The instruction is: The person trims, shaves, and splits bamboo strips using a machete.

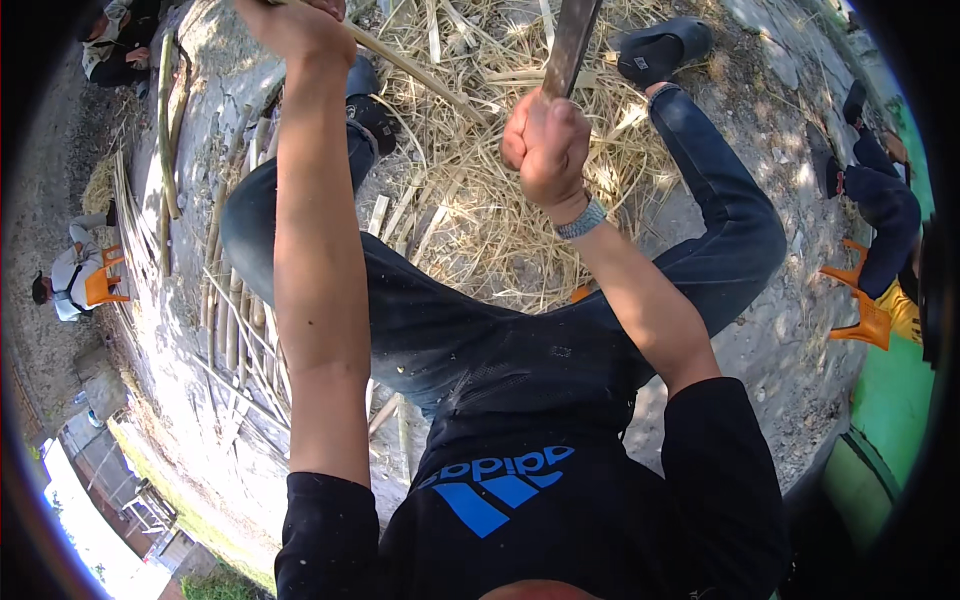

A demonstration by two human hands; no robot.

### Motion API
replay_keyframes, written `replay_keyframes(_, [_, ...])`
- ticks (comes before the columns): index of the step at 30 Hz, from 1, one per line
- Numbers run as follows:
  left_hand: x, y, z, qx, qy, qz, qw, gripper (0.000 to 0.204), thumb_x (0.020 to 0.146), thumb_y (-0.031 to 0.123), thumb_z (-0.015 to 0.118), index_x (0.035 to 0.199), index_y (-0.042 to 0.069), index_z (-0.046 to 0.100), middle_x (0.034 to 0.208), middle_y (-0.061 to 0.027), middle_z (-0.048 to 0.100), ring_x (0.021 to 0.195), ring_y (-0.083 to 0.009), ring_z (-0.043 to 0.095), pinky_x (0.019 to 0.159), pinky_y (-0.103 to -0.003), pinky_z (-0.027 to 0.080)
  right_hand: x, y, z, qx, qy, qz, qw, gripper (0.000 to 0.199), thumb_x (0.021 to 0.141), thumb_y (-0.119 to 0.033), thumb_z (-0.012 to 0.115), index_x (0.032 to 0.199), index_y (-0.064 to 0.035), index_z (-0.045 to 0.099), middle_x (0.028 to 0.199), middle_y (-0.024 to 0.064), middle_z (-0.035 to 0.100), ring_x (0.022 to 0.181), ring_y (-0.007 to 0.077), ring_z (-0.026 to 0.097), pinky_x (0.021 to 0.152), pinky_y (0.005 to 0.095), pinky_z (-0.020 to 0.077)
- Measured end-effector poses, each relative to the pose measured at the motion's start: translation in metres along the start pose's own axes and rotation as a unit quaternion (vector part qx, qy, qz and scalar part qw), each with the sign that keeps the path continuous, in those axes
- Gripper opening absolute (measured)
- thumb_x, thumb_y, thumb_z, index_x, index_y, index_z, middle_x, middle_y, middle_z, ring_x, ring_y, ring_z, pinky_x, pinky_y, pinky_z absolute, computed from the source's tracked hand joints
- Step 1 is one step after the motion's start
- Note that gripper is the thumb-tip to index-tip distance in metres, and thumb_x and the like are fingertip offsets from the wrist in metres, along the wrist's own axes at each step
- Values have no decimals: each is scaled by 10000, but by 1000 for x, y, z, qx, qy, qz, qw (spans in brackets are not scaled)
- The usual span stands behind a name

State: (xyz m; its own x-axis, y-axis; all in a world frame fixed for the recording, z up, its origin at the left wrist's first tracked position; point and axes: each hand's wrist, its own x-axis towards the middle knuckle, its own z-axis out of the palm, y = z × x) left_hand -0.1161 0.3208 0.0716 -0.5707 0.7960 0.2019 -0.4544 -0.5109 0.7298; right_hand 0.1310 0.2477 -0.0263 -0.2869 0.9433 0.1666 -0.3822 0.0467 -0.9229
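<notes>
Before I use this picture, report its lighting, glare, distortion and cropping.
Head view: dappled sun patches the pale, straw-coloured shavings; glare washes out the pale grey ground at left; fisheye bending tips the orange plastic chair at left sideways; the top edge crops the bare left hand and the dark metal blade in the bare right hand.

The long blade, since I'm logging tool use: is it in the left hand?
No, the right hand grips the long blade, while the left hand, partly out of view, holds a pale strip.
</notes>
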Motion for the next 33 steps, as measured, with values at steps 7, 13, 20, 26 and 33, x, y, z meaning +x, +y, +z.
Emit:
replay_keyframes(7, [9,-7,-17,131,-27,37,990,656,1004,644,207,594,144,320,503,-12,274,442,-163,230,423,-309,229,-36,60,-46,-126,-23,445,886,611,1034,-573,522,654,-98,461,518,5,440,393,110,423,377,317,377])
replay_keyframes(13, [35,-2,-27,120,-45,16,992,666,999,668,211,620,132,325,525,-21,280,465,-163,233,436,-311,223,25,-70,14,96,-61,86,990,608,1057,-557,475,687,-74,480,558,17,457,447,90,455,400,265,344])
replay_keyframes(20, [16,-14,-15,96,-5,16,995,621,1028,600,235,609,148,314,498,-18,280,429,-158,247,399,-298,220,-57,112,-87,-349,-120,393,843,663,1051,-591,447,574,-132,424,486,-15,397,375,118,363,399,359,341])
replay_keyframes(26, [31,1,-17,113,7,39,993,615,1035,600,209,630,148,313,507,-17,300,422,-153,249,396,-307,222,19,-44,-8,1,-60,326,943,633,1012,-670,440,772,-86,480,568,-7,416,414,76,350,380,282,330])
replay_keyframes(33, [44,-22,-9,102,-51,26,993,671,1000,691,199,662,122,310,535,-18,280,448,-169,230,430,-330,208,-38,83,-42,-84,-17,-12,996,637,1047,-603,449,752,-44,522,536,11,479,447,115,481,410,281,365])
